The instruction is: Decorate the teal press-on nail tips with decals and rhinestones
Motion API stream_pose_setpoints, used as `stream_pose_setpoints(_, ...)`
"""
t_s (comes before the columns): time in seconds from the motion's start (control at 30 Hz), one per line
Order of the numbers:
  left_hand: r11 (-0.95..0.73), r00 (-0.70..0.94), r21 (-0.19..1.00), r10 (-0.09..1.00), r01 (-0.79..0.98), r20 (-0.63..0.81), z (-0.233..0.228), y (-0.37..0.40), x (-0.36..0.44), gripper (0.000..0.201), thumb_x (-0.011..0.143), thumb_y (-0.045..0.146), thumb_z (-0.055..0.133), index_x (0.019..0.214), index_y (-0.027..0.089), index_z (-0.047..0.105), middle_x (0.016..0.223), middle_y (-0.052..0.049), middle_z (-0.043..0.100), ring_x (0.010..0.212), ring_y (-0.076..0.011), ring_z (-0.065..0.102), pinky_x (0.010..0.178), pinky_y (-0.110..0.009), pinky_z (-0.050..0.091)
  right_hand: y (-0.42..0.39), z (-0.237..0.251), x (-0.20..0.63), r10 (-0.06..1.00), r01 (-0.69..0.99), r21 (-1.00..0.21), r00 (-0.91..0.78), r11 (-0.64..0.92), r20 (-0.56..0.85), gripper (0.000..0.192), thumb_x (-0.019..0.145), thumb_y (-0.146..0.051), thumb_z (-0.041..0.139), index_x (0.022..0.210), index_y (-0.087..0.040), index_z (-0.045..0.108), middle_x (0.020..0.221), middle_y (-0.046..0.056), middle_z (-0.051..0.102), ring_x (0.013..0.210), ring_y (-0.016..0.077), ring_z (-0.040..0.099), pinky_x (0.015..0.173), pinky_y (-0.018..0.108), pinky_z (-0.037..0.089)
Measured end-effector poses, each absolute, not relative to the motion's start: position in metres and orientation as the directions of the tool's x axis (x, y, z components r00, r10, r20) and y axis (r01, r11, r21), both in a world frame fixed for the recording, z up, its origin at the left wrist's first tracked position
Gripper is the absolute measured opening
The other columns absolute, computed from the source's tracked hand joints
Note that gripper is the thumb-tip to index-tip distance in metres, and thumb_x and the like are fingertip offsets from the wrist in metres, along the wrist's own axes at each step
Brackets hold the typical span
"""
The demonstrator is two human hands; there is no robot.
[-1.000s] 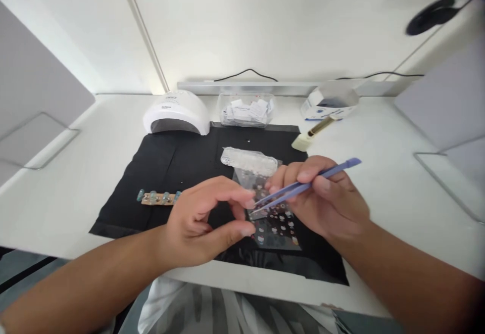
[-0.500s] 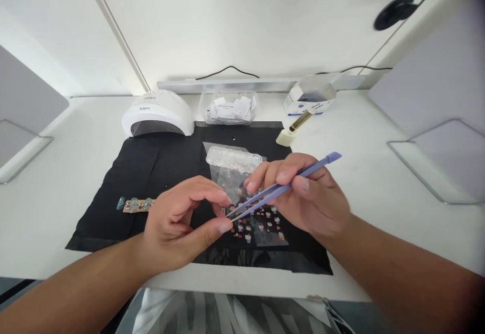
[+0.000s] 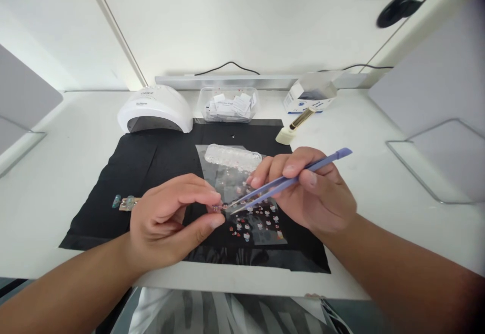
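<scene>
Right hand (image 3: 314, 197) gripping purple tweezers (image 3: 288, 181), tips over sticker sheet (image 3: 257, 220); left hand (image 3: 170, 220) just beside that sheet, fingertips pinched on something tiny.

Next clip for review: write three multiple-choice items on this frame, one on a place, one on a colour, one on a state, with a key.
1. Where does the white dome-shaped nail lamp stand?
A. At the far left corner of the black rectangular mat
B. On the sticker sheet
C. In the right hand

2. What colour are the slim plastic tweezers?
A. Red
B. Lilac-blue
C. Green

3. How is the right hand engaged?
A. Flat on the table
B. Resting inside the lamp
C. Gripping the tweezers, tips pointed toward the left hand

Key: 1 A, the lamp sits at the mat's far left corner. 2 B, the shaft shows lilac-blue against the white table. 3 C, fingers pinch the shaft, and the tips lie beside the left fingertips, above the clear sheet of small stickers.
</scene>
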State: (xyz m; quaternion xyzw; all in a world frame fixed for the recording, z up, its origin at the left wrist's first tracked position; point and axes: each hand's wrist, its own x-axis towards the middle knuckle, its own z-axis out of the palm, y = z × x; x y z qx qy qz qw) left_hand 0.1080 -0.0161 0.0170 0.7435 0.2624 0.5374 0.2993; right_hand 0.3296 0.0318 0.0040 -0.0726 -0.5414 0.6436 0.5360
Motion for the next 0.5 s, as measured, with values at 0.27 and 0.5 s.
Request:
stream_pose_setpoints(0.27,-0.725,0.257,0.689,0.665,-0.005,0.702,0.0233,-0.0111,0.1078,0.031,0.072,-0.002,0.063,0.098,0.013,0.068,0.072,-0.004,0.062,0.064,-0.0159,0.06,0.053,-0.03,0.052,0.0306,0.0065,0.33,0.79,-0.605,-0.779,-0.393,0.163,0.47,0.014,0.09,-0.027,0.06,0.091,-0.022,0.073,0.077,0.002,0.072,0.086,0.02,0.071,0.081,0.039,0.058)
stream_pose_setpoints(0.5,-0.654,0.209,0.756,0.735,-0.033,0.645,0.0157,-0.0094,0.1058,0.026,0.076,0.001,0.062,0.095,0.018,0.059,0.074,0.0,0.054,0.067,-0.0136,0.055,0.058,-0.03,0.052,0.0281,0.0063,0.3273,0.759,-0.59,-0.783,-0.414,0.196,0.502,0.015,0.091,-0.025,0.058,0.095,-0.023,0.073,0.077,0.001,0.072,0.09,0.0208,0.07,0.079,0.04,0.058)
